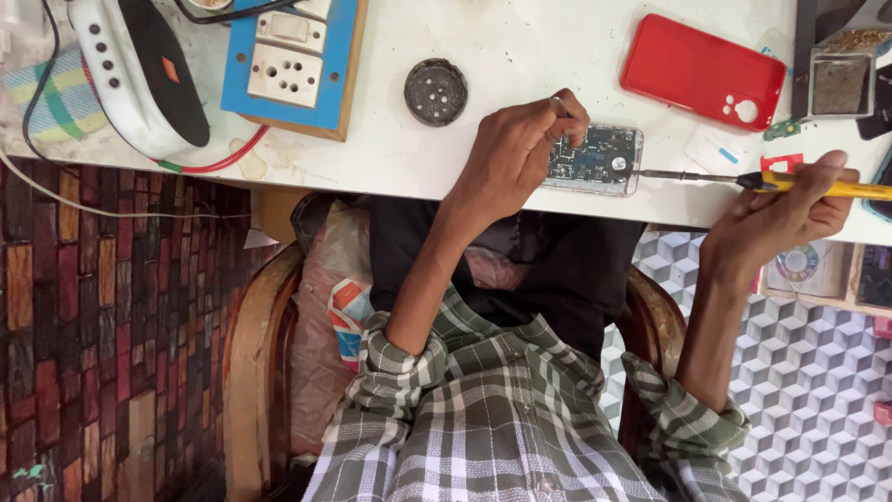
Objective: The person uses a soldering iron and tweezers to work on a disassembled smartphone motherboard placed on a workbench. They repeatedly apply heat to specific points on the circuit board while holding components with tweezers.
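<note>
An opened phone [602, 160] with its circuit board showing lies near the front edge of the white table [520, 56]. My left hand [513, 153] rests on the phone's left end, fingers curled and pressing on the board. My right hand [779, 212] grips a yellow-handled soldering iron [818, 186]. Its metal tip [655, 174] points left and meets the phone's right edge.
A red phone cover [701, 70] lies behind the phone and a round dark tin [436, 91] sits to its left. A blue switchboard with sockets [288, 60] and a white and black device [139, 70] stand at the far left. A small tray [841, 84] is at the right.
</note>
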